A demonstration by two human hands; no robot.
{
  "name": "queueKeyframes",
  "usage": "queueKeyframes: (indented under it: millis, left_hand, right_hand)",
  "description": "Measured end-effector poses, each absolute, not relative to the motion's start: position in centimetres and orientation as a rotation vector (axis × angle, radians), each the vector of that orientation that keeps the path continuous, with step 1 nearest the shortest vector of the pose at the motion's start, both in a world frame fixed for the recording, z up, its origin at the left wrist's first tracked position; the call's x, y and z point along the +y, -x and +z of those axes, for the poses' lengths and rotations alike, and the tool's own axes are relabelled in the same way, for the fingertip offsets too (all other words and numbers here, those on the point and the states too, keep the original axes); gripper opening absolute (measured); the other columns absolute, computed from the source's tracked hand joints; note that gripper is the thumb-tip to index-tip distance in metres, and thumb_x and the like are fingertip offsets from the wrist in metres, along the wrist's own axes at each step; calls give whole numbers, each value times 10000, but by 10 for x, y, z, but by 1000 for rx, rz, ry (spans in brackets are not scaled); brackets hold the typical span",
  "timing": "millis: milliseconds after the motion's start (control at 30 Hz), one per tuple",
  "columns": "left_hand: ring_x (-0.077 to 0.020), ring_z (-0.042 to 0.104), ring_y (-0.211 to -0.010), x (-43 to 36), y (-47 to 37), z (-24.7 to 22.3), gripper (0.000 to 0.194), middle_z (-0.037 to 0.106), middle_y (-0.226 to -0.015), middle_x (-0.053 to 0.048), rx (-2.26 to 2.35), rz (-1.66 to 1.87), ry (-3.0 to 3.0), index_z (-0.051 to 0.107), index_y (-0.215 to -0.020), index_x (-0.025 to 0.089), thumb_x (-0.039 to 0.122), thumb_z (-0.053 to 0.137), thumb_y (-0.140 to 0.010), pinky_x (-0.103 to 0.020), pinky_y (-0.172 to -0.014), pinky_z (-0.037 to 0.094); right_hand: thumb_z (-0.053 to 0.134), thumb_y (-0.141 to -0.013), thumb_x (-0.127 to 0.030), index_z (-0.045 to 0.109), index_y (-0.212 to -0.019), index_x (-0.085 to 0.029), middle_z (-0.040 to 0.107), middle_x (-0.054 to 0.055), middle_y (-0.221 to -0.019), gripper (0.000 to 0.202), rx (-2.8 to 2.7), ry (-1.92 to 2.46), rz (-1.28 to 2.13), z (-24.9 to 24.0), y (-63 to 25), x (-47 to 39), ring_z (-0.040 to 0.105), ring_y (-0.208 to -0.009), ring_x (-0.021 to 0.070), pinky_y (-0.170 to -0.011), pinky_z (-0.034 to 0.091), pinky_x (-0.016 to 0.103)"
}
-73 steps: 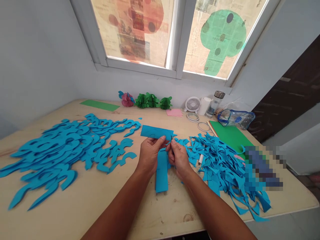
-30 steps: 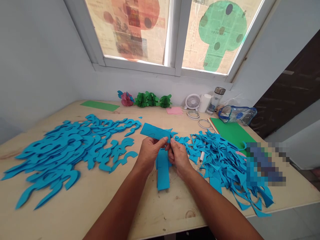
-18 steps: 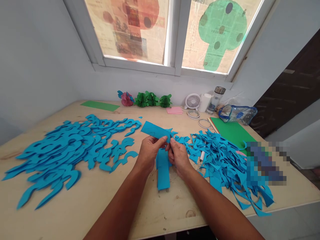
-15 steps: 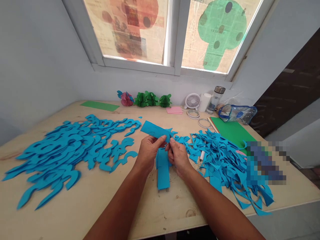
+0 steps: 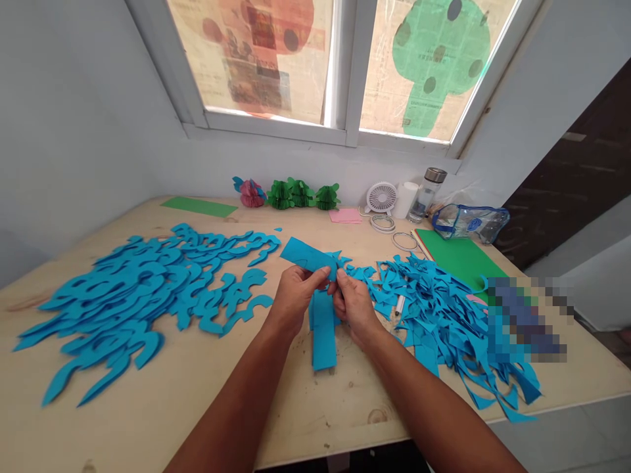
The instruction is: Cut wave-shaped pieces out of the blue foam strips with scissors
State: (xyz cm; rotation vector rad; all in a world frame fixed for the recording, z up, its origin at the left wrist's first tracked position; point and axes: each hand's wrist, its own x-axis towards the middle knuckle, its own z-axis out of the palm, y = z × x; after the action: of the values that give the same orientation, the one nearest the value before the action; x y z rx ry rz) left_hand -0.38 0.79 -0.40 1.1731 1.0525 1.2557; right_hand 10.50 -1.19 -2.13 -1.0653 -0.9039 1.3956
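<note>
Both hands meet over the middle of the table around a blue paper strip [image 5: 306, 255], which has a curved line drawn on it. My left hand [image 5: 294, 294] pinches the strip from below, thumb on top. At the strip's right end, my right hand [image 5: 353, 303] is closed, its thumb and fingers pressed together at the paper's edge; whether it also holds a tool is hidden. Below the hands, more blue strips [image 5: 324, 338] lie on the table. Curved blue cut-outs [image 5: 133, 282] form a wide pile on the left, and pointed blue scraps [image 5: 444, 315] are heaped on the right.
A white marker [image 5: 399, 304] lies by the scraps. Along the back stand paper honeycomb shapes [image 5: 300, 193], a small fan [image 5: 382, 196], tape rolls [image 5: 382, 223], a bottle [image 5: 426, 195] and a clear pouch [image 5: 470, 223]. Green sheets [image 5: 461, 253] lie at right.
The strip and both hands stay almost in place, with the right fingers shifting slightly at the strip's end. The whole view has moved a little.
</note>
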Motion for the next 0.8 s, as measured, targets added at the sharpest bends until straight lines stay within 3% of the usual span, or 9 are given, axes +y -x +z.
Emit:
queueKeyframes:
  millis: [367,800]
  left_hand:
    - [-144,530,-595,4,1,0,222,596,-570,-2,1105,1327,-1084,621,-601,148,338,734,-630,-301,-653,446]
    - [-154,540,-569,10,4,-8,250,598,-550,-18,1096,1274,-1196,600,-573,163,370,698,-673,-308,-624,446]
  right_hand:
    - [594,-712,-683,529,-606,-182,301,-106,-339,516,-898,1060,1420,-26,-105,-11,189,-319,47,-349,120,217]
    - [598,-699,-697,533,-612,-180,317,-105,-344,528,-888,1045,1421,-25,-104,-13,209,-314,47,-342,135,214]
